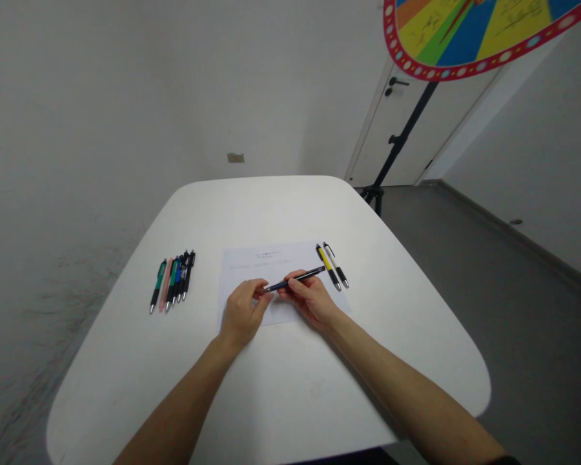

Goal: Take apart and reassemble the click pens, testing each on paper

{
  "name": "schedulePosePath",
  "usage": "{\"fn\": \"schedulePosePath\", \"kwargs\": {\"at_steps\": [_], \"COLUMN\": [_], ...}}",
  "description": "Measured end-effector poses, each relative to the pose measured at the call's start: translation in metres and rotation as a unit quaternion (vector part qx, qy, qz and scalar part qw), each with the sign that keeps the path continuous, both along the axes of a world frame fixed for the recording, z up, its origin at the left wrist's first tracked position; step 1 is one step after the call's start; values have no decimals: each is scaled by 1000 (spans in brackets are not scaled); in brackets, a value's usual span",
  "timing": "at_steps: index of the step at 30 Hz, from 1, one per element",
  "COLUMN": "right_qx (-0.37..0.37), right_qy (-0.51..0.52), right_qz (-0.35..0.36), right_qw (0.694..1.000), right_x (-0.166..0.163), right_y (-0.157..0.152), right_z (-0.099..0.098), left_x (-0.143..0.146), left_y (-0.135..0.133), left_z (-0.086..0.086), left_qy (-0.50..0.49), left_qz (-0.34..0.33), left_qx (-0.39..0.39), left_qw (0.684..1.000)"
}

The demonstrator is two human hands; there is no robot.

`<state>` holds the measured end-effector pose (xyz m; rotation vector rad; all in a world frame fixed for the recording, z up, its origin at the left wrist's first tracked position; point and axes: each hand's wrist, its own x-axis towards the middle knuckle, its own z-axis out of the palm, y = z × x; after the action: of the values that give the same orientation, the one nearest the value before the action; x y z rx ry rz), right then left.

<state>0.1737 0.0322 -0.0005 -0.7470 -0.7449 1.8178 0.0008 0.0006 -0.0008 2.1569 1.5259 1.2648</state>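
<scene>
A dark ballpoint pen (306,275) lies slantwise over a printed sheet of paper (242,259), its metal tip pointing left. My right hand (314,305) is closed on the barrel between thumb and fingers. At the tip end, the thumb and index finger of my left hand (242,312) pinch the pen. The sheet is flat on the table, partly hidden under both hands. Just right of my right hand, a yellow and black pen (328,267) and a white and black pen (336,265) lie side by side, overlapping the paper's right edge.
On the left of the white table (290,394) several pens lie in a row, among them a green pen (158,286) and a pink pen (166,284). Beyond the table's far right corner, a colourful wheel (465,39) stands on a black tripod (397,145) before a door (407,116).
</scene>
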Motion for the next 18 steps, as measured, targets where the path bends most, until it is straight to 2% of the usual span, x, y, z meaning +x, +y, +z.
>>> {"fn": "schedulePosePath", "kwargs": {"at_steps": [5, 13, 18], "right_qx": [3, 28, 27], "right_qy": [-3, -1, -14], "right_qz": [-1, 15, 35], "right_qw": [1000, 1000, 999], "right_x": [0, -4, -5], "right_y": [0, -4, -5], "right_z": [-1, 2, 1], "left_x": [0, -3, -1], "left_y": [0, 1, 1], "left_z": [1, 0, 0], "left_qy": [19, 82, 47], "left_qz": [-7, 4, -3], "left_qx": [46, 30, 32], "left_qw": [999, 996, 998]}}
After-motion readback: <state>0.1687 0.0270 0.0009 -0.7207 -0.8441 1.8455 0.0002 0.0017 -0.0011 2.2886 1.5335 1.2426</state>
